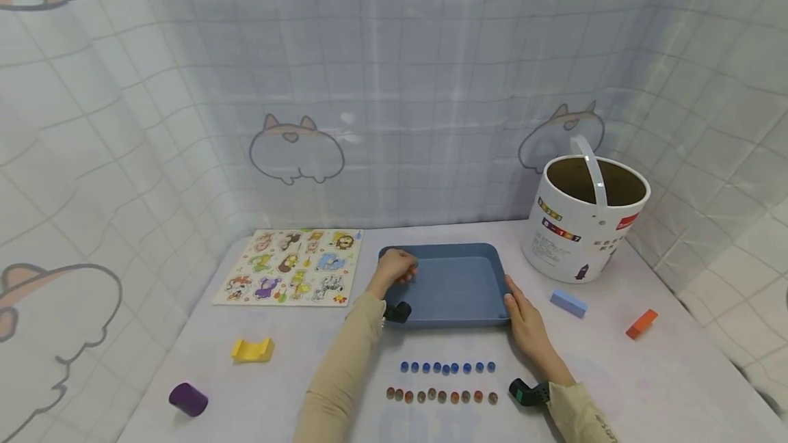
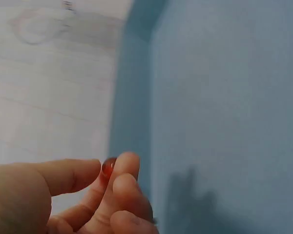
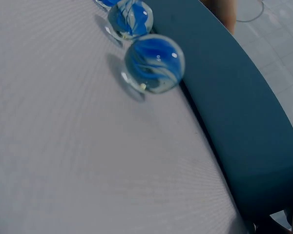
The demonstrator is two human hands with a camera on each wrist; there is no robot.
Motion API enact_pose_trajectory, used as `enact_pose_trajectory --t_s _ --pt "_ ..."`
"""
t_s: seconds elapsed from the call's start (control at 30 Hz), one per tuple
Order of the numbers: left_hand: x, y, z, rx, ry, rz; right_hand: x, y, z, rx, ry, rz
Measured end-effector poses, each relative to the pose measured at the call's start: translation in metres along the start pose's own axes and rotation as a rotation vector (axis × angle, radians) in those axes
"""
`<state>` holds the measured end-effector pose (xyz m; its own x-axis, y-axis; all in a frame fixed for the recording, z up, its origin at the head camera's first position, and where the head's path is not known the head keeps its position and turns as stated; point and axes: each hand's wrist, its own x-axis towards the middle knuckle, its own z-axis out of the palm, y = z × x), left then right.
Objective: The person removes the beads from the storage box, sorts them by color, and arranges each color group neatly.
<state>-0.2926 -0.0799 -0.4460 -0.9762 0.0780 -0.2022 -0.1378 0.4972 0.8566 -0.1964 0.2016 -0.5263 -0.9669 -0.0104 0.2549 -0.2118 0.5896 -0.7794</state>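
Observation:
My left hand [image 1: 394, 269] is over the left side of a blue-grey tray [image 1: 458, 282]. Between thumb and fingertips it pinches a reddish amber glass marble [image 2: 109, 166], seen in the left wrist view above the tray's edge. At the tray's right side, my right hand [image 1: 531, 323] rests with fairly straight fingers against the rim; the right wrist view catches only a sliver of it. A row of blue marbles [image 1: 437, 366] lies in front of the tray. Nearer to me runs a second row, of reddish-brown marbles [image 1: 455, 397].
An animal puzzle board [image 1: 289, 266] lies left of the tray. A tall white bucket [image 1: 560, 238] with a raised handle stands at back right. Nearby are a light blue block [image 1: 569, 303] and an orange block [image 1: 642, 324]. At left sit a yellow block [image 1: 253, 351] and a purple cylinder [image 1: 188, 399].

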Motion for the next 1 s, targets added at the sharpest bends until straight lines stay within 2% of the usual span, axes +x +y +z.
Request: enact_pose_trajectory --t_s 0.07,0.2,0.43,0.67,0.8,1.0 --pt "-0.007 0.0 -0.007 -0.048 -0.034 0.025 0.0 0.0 -0.001 0.002 0.006 -0.007" --pt "-0.023 -0.004 -0.021 -0.078 -0.067 0.091 0.001 -0.001 -0.002 -0.003 -0.002 -0.009" --pt "-0.057 -0.009 -0.046 -0.031 -0.162 0.19 -0.001 -0.002 -0.002 -0.009 -0.006 -0.002" --pt "-0.097 -0.029 -0.062 -0.003 -0.348 0.296 -0.001 -0.003 -0.002 -0.013 -0.022 0.014" --pt "-0.121 -0.047 -0.063 0.027 -0.397 0.298 0.0 -0.005 -0.003 -0.01 -0.029 0.021" --pt "-0.149 -0.076 -0.055 0.111 -0.419 0.192 0.001 -0.004 -0.003 -0.021 -0.041 0.028"
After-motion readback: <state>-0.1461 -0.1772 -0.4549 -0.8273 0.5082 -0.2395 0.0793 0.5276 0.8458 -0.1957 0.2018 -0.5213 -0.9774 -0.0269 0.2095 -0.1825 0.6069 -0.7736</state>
